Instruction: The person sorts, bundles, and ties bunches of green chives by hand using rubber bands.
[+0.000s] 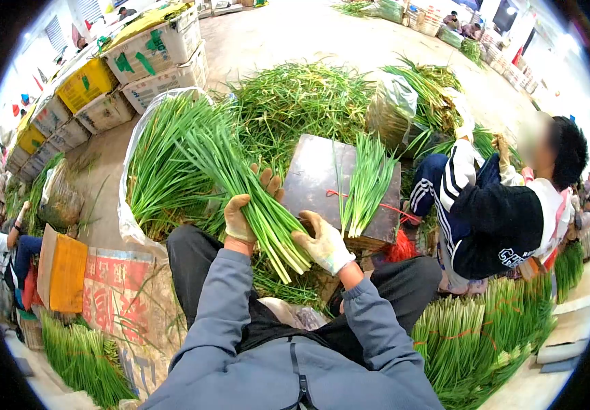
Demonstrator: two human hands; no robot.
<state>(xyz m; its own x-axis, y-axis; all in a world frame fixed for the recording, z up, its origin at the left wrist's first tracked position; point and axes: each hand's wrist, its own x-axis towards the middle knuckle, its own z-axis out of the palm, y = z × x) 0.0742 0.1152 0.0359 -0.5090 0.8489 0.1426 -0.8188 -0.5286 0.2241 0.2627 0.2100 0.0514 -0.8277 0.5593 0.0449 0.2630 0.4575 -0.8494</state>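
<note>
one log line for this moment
left hand: holds greens | right hand: at their pale ends | box: bunch, red string on top

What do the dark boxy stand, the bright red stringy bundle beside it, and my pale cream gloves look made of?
Dark boxy stand: perhaps metal or coated wood; its smooth top shines.
Bright red stringy bundle: probably plastic twine, from its vivid, thin strands; finish unclear.
Pale cream gloves: likely knit fabric; matte, snug cuffs.
</note>
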